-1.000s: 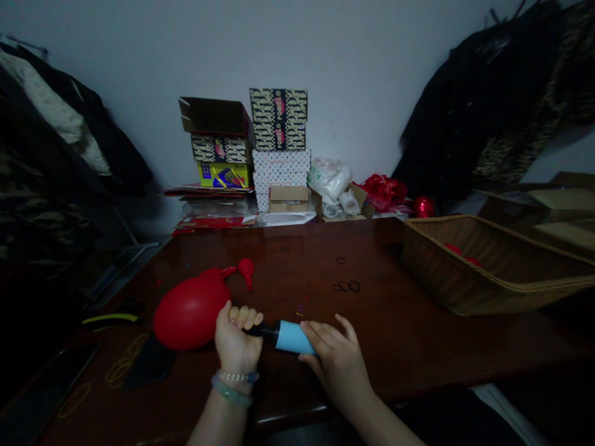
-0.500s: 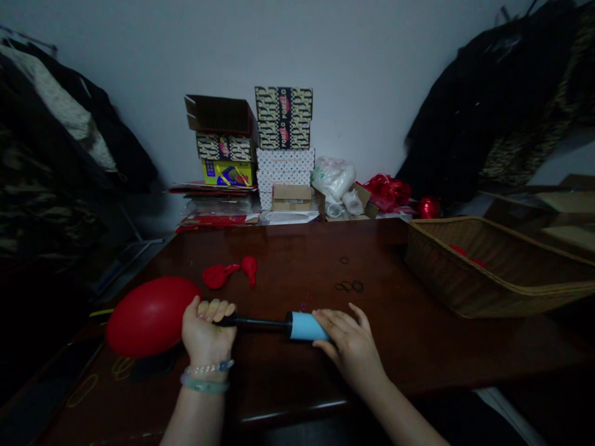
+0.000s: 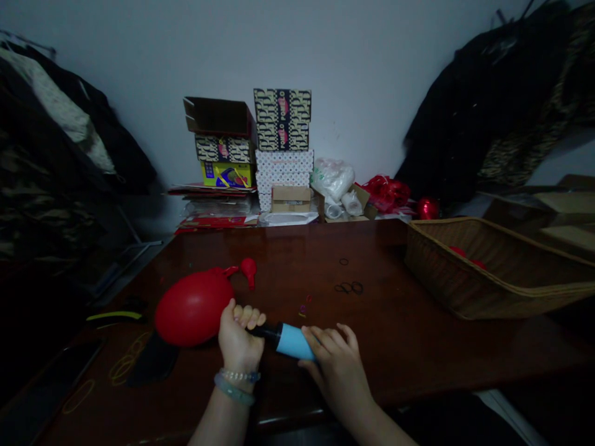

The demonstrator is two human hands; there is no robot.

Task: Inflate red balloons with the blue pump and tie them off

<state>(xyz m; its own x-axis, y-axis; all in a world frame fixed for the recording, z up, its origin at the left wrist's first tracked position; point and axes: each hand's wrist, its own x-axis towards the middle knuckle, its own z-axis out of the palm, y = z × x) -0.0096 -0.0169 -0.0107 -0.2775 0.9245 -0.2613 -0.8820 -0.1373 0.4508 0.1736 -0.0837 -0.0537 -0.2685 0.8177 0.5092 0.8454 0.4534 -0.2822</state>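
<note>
An inflated red balloon (image 3: 194,308) bulges out to the left of my left hand (image 3: 242,337), which is closed around its neck and the black end of a balloon pump. The blue barrel of the balloon pump (image 3: 295,342) slants down to the right. My right hand (image 3: 335,359) is wrapped over the barrel's far end. Only a short length of the black rod shows between my hands. Behind my fist lies a flat red balloon (image 3: 248,271), and another is mostly hidden by the inflated one. The joint between balloon and pump is covered by my fingers.
A wicker basket (image 3: 465,291) with red things inside stands at the right. Black rubber bands (image 3: 349,288) lie mid-table, yellow ones (image 3: 121,368) at the left near a dark phone-like slab (image 3: 60,384). Stacked boxes (image 3: 283,170) line the wall.
My left hand and the balloon have moved right, toward my right hand. The black rod has slid into the blue barrel, leaving less of it showing. The pump now tilts more.
</note>
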